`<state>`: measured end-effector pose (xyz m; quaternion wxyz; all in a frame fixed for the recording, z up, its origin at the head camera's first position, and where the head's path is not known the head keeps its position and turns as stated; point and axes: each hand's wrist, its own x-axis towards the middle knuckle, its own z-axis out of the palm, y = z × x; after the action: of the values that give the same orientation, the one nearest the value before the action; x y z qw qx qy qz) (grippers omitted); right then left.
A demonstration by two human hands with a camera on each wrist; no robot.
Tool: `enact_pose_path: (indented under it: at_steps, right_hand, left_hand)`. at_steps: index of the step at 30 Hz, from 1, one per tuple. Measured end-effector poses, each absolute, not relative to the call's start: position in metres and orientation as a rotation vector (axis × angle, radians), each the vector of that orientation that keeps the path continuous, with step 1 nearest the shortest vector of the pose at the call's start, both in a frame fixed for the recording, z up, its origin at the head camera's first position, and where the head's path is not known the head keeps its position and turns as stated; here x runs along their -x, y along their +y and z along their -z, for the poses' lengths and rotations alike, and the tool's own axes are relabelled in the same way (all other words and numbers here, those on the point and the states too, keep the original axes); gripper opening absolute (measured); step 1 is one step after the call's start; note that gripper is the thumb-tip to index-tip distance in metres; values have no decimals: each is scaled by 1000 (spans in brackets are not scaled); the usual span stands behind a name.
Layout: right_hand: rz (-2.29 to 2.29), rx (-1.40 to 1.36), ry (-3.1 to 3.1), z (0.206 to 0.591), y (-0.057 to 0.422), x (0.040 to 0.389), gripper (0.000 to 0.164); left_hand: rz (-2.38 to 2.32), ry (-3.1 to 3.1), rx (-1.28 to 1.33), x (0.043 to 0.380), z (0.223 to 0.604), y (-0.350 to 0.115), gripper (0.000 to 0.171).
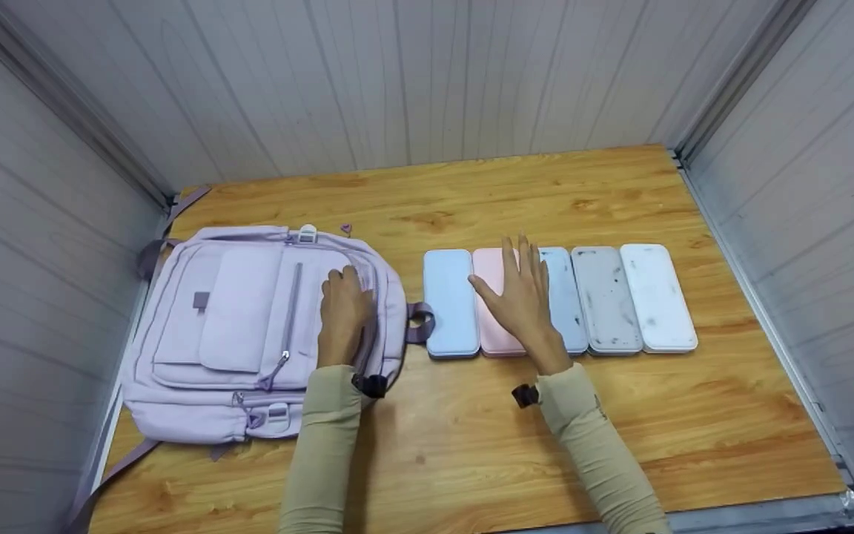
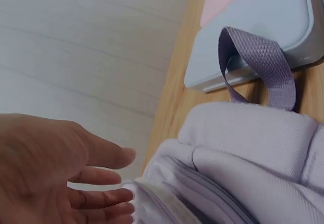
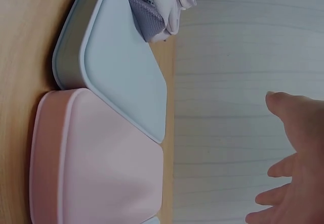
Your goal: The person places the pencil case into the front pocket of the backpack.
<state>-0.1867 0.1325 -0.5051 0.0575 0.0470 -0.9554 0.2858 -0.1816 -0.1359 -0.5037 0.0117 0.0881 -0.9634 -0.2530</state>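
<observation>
A lilac backpack point(image 1: 242, 297) lies on the table, its zipped opening point(image 2: 202, 188) parted along the right end. My left hand point(image 1: 343, 308) is at this opening with loosely bent fingers; in the left wrist view its fingertips point(image 2: 124, 196) are by the fabric edge and the thumb stands apart. Whether they press on the fabric I cannot tell. My right hand point(image 1: 520, 300) is spread over the pink case point(image 1: 490, 297) and the darker blue case point(image 1: 564, 311), with nothing in it. In the right wrist view the right fingers point(image 3: 276, 193) appear away from the cases.
A light blue case point(image 1: 451, 304) stands at the row's left, beside the backpack's loop handle point(image 1: 419, 322). A grey case point(image 1: 606, 300) and a white case point(image 1: 658, 297) follow at the right. Pale panels point(image 1: 397, 81) enclose the wooden table point(image 1: 457, 437) at the back and sides.
</observation>
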Motion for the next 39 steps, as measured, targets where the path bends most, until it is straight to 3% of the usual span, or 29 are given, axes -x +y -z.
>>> enact_pose_path:
  at_steps: [9,19,39]
  right_hand:
    - [-1091,-164,-2728,509,130,180,82]
    - [-1296,-116,-2651,517,123,170,70]
    - [-1347,-99,-2636,541,113,149,70]
  left_hand:
    - [989,-2991,-324,174,515,-147,21]
    - [1004,-2988,-310,170,523,-146,21]
    - [1024,-2993,-332,164,506,-150,12]
